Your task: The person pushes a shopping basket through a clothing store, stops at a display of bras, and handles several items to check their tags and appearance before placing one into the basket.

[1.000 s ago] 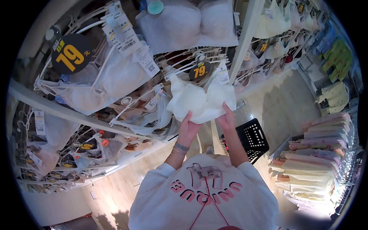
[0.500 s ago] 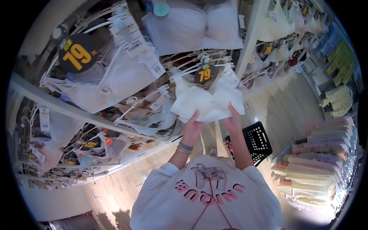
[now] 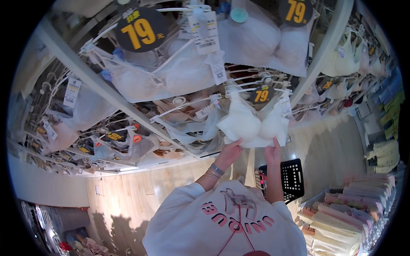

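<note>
Holding a white bra point(image 3: 256, 126) by its lower edge, the person has both arms stretched out toward a wall of lingerie displays. The left hand point(image 3: 229, 155) has its grip closed on the band below one cup, thumb at the fabric's front; the right hand point(image 3: 273, 154) has the band's other end pinched in the same way. How firmly either grip presses cannot be told, as most of the fingers lie hidden behind the cloth. The bra is in front of the person, cups facing them, and its straps reach up to a white hanger at the rack. A round black price sign point(image 3: 262, 94) with yellow figures stands just above the cups, and a white paper tag point(image 3: 285, 106) hangs beside the right-hand strap. A grey wristband point(image 3: 217, 169) and thin bracelets circle the left wrist. Up and to the left hangs a larger pale bra point(image 3: 171, 81); above the held one is a full-cup lilac-grey bra point(image 3: 260, 45) beside a mint-green disc point(image 3: 239, 15). Partly behind the right forearm is a black perforated shopping basket point(image 3: 292, 179). Pastel garments point(image 3: 341, 217) hang in a row at the lower right, over the wood-look floor point(image 3: 166, 187).
</note>
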### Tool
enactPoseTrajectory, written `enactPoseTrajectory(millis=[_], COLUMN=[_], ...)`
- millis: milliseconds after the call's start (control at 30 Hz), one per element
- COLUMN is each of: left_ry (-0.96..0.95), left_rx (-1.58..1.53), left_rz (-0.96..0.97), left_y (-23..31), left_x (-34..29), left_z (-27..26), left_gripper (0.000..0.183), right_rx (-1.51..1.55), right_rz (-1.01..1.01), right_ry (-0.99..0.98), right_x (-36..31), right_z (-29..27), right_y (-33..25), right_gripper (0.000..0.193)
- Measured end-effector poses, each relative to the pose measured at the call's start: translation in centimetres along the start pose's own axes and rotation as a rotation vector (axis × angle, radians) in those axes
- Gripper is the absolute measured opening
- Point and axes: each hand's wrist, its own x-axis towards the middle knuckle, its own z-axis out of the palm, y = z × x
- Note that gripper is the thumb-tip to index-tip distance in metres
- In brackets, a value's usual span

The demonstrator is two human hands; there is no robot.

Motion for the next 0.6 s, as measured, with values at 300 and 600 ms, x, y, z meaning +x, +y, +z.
enactPoseTrajectory(millis=[300, 600], left_ry=[0.021, 0.248], left_rx=[0.351, 0.426], left_rz=[-0.001, 0.962], left_y=[12.3, 21.5], left_x=[-13.2, -13.9], left_z=[8.4, 11.8], left_gripper=[0.041, 0.039], right_rx=[-0.248, -0.742], right_rz=[-0.026, -0.067], right_ry=[-0.015, -0.534], right_x=[0.4, -5.8], right_z=[-7.3, 17.8], right_y=[-7.2, -1.9], right_gripper=[0.012, 0.041])
